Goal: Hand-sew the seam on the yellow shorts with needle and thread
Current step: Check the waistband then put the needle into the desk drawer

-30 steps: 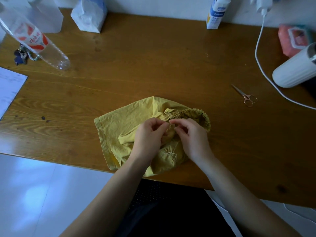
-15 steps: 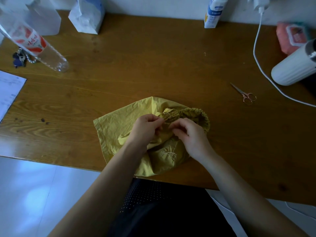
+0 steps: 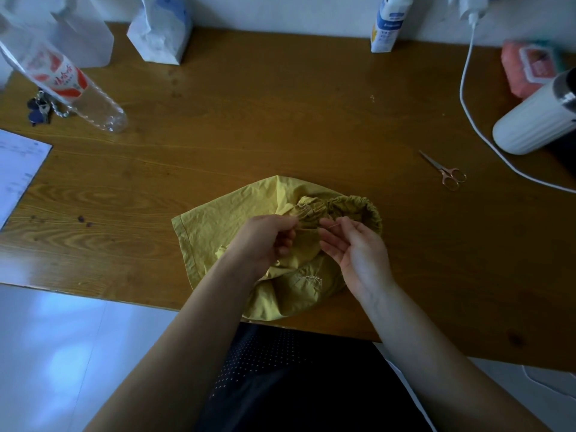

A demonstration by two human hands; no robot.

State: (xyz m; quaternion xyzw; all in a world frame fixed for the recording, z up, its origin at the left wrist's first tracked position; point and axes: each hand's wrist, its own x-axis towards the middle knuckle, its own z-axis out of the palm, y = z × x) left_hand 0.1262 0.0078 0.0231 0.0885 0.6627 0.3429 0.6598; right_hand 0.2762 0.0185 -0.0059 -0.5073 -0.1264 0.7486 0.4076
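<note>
Down at the near edge of the counter (image 3: 280,120), dead centre: yellow shorts (image 3: 218,232), crumpled, one hem flat to the left, the gathered elastic waistband (image 3: 358,204) bunched up to the right. Reaching right to the counter's front edge, just above a dark lap.

Left hand (image 3: 265,240) on the cloth, fingers curled in, pinching a fold of the shorts just beside the waistband. Clamped on fabric, plainly.

Right hand (image 3: 357,254) just across from it, palm turned up, the lower fingers loose, but thumb and forefinger closed together on a thin needle (image 3: 335,226). Needle pointing left toward the pinched fold and close to it; touching or not, cannot tell. Hands near each other, yet apart.

Lower on the shorts, below the right hand: a small pale tangle of thread (image 3: 310,279) lying on the fabric. Any strand running from the needle, too fine to make out.

Off to the right, well apart from the shorts: small scissors (image 3: 445,173), blades together, lying flat. Beyond them a white cable (image 3: 466,113) snaking across the wood, then a white ribbed cylinder (image 3: 536,120) at the far right, with a pink pack (image 3: 523,67) behind it.

Far left: a clear plastic bottle (image 3: 74,88) with a red and white label, a bunch of keys (image 3: 39,109) beside it, a printed sheet of paper (image 3: 15,173) at the edge. Along the back wall, a white paper bag (image 3: 159,29) and a white and blue carton (image 3: 388,26).
</note>
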